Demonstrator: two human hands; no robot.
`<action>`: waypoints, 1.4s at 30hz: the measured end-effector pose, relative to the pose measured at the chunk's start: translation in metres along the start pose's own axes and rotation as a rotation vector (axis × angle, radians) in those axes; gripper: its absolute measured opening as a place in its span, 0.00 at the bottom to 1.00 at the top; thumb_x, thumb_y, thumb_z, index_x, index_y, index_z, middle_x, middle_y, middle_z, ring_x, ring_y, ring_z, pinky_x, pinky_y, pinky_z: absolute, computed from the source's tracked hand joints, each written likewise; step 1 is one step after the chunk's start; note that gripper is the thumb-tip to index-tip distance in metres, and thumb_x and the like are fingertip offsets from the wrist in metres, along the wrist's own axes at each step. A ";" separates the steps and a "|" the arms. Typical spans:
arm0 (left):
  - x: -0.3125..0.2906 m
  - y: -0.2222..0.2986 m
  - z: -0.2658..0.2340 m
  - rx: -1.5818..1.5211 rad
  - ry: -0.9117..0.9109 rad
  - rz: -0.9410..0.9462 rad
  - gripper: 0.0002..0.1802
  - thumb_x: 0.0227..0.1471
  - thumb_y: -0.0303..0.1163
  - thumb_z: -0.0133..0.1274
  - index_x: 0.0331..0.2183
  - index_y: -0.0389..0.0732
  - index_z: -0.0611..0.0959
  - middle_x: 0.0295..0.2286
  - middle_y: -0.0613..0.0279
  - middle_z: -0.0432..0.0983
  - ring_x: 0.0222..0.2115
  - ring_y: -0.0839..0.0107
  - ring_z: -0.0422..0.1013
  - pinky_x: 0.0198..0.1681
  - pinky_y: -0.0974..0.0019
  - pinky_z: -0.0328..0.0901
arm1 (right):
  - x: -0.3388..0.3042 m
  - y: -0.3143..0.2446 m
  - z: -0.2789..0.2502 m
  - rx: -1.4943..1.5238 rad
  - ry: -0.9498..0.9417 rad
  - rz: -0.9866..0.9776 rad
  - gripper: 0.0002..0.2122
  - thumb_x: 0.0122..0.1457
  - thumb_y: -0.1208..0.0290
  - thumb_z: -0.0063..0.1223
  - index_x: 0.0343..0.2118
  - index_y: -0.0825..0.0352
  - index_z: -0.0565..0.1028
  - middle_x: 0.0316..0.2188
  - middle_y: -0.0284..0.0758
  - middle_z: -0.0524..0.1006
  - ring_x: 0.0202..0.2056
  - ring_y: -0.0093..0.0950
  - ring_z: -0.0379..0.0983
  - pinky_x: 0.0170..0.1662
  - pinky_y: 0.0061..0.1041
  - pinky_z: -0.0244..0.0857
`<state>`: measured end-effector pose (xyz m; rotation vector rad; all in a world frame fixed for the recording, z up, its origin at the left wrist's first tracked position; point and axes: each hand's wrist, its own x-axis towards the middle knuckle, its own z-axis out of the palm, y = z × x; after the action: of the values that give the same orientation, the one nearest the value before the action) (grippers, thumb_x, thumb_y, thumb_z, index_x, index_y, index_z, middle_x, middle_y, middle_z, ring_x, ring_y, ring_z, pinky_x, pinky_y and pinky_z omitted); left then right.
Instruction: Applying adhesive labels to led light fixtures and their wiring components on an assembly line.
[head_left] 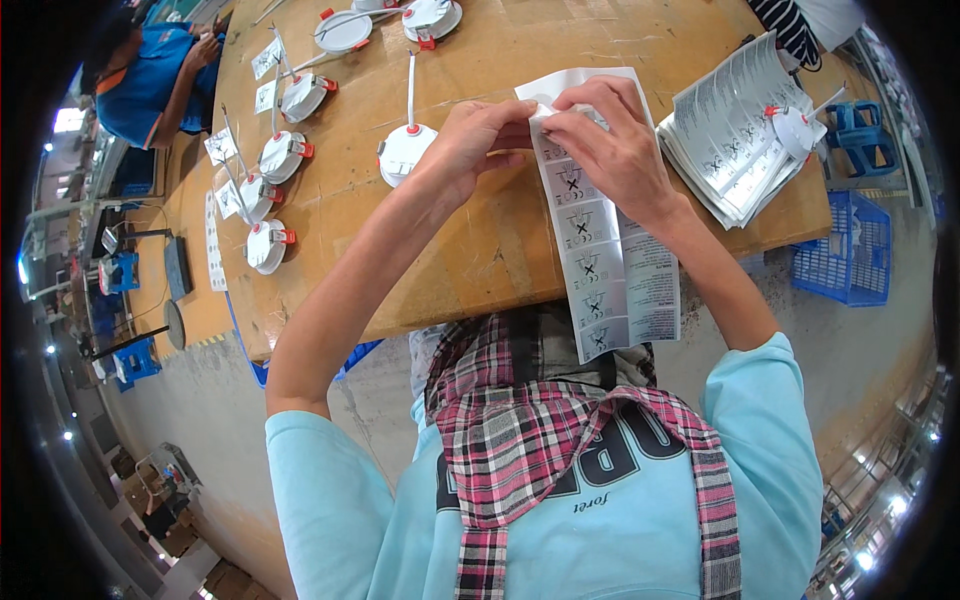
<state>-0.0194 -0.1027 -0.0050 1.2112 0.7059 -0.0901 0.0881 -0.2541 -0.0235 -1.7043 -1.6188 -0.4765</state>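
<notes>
A long sheet of silver stickers (583, 222), printed in rows, hangs over the table's front edge towards my lap. My left hand (482, 143) is closed in a pinch at its upper left edge. Beside it, my right hand (617, 143) lies across the upper part of the sheet, finger and thumb pinched together close to the left fingertips. Whether a single sticker is lifted between them is hidden. Just left of my left hand, a round white downlight (402, 158) with red clips lies on the table, its cable pointing away from me.
More downlights (285, 157) stand in a row on the left of the wooden table (470, 265), others at the back. A pile of sticker sheets (735, 150) on the right bears another downlight (795, 132). Blue crates (848, 250) stand at right; a person in blue (160, 80) sits far left.
</notes>
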 end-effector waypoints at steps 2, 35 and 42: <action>-0.001 0.002 0.004 0.142 0.039 0.085 0.15 0.55 0.40 0.48 0.31 0.39 0.81 0.30 0.65 0.78 0.31 0.77 0.72 0.33 0.71 0.66 | 0.001 0.000 -0.003 0.019 -0.010 0.020 0.06 0.46 0.76 0.59 0.29 0.64 0.75 0.35 0.29 0.70 0.42 0.31 0.64 0.45 0.28 0.64; -0.053 0.030 0.027 0.209 -0.004 0.528 0.22 0.45 0.38 0.59 0.39 0.34 0.77 0.34 0.61 0.74 0.38 0.77 0.69 0.45 0.71 0.60 | 0.073 -0.013 -0.063 0.248 -0.023 0.191 0.07 0.51 0.74 0.56 0.33 0.67 0.76 0.30 0.33 0.76 0.35 0.25 0.71 0.41 0.23 0.63; -0.047 0.016 0.003 -0.135 0.047 0.610 0.14 0.49 0.35 0.57 0.36 0.37 0.80 0.32 0.64 0.78 0.33 0.82 0.70 0.41 0.73 0.60 | 0.059 -0.008 -0.036 0.661 0.056 0.490 0.12 0.51 0.66 0.59 0.34 0.70 0.76 0.27 0.31 0.76 0.36 0.24 0.70 0.40 0.23 0.64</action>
<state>-0.0484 -0.1136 0.0340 1.2537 0.3522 0.4860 0.0958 -0.2393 0.0440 -1.4673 -1.0823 0.2337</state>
